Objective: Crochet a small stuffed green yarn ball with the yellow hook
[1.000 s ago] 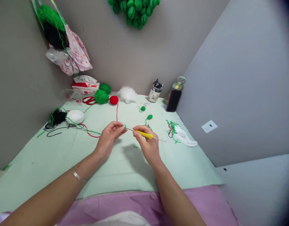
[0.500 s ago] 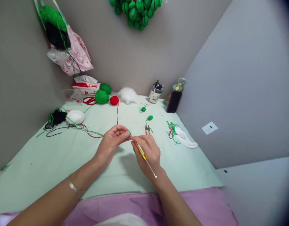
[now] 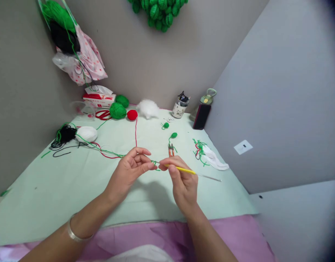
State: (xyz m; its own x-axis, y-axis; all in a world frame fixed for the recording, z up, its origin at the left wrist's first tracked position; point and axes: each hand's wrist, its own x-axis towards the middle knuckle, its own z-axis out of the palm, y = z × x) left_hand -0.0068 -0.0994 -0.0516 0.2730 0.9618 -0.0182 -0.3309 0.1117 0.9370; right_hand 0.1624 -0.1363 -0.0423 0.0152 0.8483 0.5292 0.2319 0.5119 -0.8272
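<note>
My right hand point(image 3: 182, 178) grips a crochet hook point(image 3: 185, 170) with a yellow handle; its bare metal rear end points to the right. The hook's front tip meets a small bit of green yarn point(image 3: 154, 162) between my hands. My left hand point(image 3: 136, 163) pinches that yarn between thumb and fingers, the other fingers curled loosely. Green strands point(image 3: 110, 151) run from it leftward across the table. Just beyond my right hand lie small thread snips point(image 3: 171, 150) with orange handles, and a little green crocheted ball point(image 3: 174, 135) with a yarn tail.
Behind stand green yarn balls point(image 3: 118, 110), a red ball point(image 3: 132, 115), white stuffing point(image 3: 147, 108), a tissue box point(image 3: 99, 100), a cup point(image 3: 180, 108) and a phone point(image 3: 202, 116). White and black yarn point(image 3: 87, 134) lie left. Scraps point(image 3: 201, 149) and white cloth point(image 3: 215, 159) lie right.
My right hand has moved slightly right, and the crochet hook has swung from steeply slanted to nearly level. More green yarn shows between my hands.
</note>
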